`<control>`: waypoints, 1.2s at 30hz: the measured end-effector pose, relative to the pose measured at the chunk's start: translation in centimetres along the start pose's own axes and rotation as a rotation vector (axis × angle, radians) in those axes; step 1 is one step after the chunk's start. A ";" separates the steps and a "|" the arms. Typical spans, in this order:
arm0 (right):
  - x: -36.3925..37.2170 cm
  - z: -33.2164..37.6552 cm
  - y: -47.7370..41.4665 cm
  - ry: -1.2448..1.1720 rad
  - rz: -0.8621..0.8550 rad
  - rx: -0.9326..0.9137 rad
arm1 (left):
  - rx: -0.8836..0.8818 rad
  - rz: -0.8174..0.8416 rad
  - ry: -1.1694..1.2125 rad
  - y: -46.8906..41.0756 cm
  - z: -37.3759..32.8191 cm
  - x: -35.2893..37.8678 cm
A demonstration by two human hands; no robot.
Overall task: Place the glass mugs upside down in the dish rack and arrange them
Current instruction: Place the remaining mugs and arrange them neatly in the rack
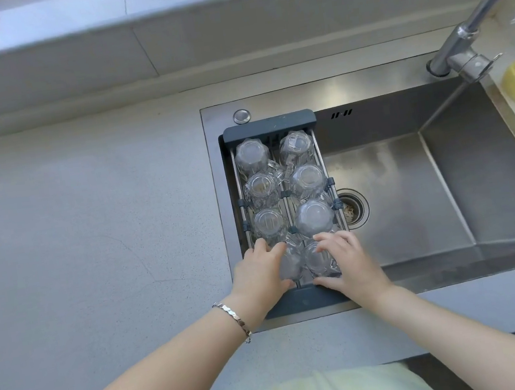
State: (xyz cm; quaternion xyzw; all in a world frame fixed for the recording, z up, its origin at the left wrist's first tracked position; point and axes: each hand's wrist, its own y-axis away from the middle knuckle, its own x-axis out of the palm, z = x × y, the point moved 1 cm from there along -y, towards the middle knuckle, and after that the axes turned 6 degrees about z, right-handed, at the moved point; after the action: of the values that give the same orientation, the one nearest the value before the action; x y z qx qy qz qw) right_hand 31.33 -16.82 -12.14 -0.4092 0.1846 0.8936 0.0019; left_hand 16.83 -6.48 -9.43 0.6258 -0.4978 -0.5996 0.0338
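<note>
The grey counter (86, 220) holds a steel sink (432, 188). A dish rack (269, 125) spans the sink's left end, carrying two rows of upturned glass mugs (314, 218). My left hand (261, 274) grasps the near-left mug (289, 263); my right hand (346, 258) grasps the near-right mug (317, 257). A bracelet (232, 315) circles my left wrist.

The glass mugs (314, 218) are clear and glossy, with faceted sides that catch the light. The dish rack (269, 125) has matt dark grey plastic end pieces joined by shiny metal rods. The sink (416, 191) is brushed steel with a dull satin sheen, and the tap (466, 36) at far right is polished metal. The bench (86, 220) is a pale, finely speckled, matt stone-like surface. A bracelet (233, 318) of glossy metal links circles the left wrist.
</note>
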 end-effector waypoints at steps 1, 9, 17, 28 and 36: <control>-0.5 0.2 -0.1 0.027 0.025 0.003 | 0.013 -0.010 -0.007 0.1 0.1 -0.3; -8.7 2.2 -8.5 0.005 -0.041 0.014 | 0.061 -0.331 0.122 -2.8 1.6 -8.7; -11.0 1.4 -19.9 0.625 0.299 -0.041 | 0.065 -0.305 -0.209 -10.3 2.9 -13.4; -13.5 0.6 -19.8 0.793 0.123 -0.425 | 0.187 -0.078 -0.682 -15.4 3.3 -14.1; -16.1 -0.4 -14.8 0.226 -0.173 0.047 | 0.029 -0.107 -0.635 -15.8 2.3 -14.2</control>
State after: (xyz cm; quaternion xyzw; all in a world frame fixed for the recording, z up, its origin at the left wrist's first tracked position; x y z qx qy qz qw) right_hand 44.54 -0.81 -5.45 -0.5213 0.1685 0.8338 0.0679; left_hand 27.28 12.19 -10.01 0.4332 -0.4581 -0.7587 -0.1637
